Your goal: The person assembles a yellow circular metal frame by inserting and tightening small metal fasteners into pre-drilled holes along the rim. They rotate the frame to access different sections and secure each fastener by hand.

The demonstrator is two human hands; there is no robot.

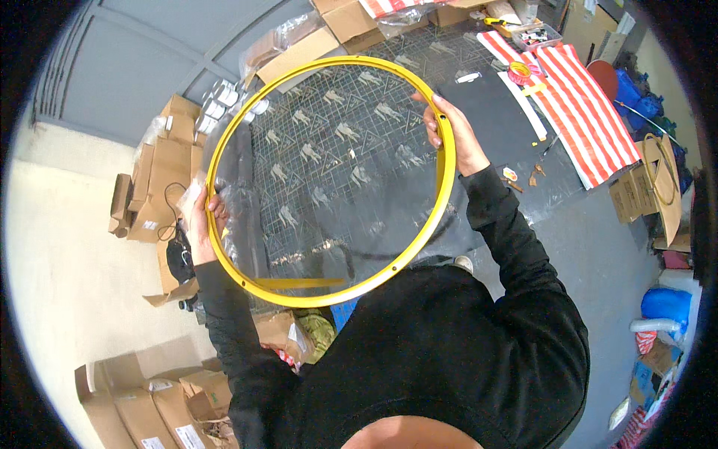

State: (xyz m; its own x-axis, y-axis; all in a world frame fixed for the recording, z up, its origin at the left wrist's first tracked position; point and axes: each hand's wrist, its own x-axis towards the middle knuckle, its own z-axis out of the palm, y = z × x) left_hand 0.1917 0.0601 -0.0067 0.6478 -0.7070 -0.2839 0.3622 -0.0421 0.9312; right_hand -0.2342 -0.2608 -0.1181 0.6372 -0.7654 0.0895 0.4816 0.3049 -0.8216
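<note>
A large yellow ring (394, 268) with small dark holes along its rim is held up in front of my body, above a dark patterned work surface (321, 142). My left hand (200, 224) is closed round the ring's left side. On the upper right side, my right hand (458, 135) grips the rim, with the thumb on top and fingers curled beneath. A flat yellow strip shows inside the ring near its lower left, and another piece lies along its right inner side; how they join the ring I cannot tell.
Cardboard boxes (166, 179) and several cans (217, 105) stand at the left. Red-and-white striped sheeting (587, 112) lies at the right, with a tape roll (519, 72) on it. A box with hoops (658, 179) sits far right. More cartons (149, 415) fill the lower left.
</note>
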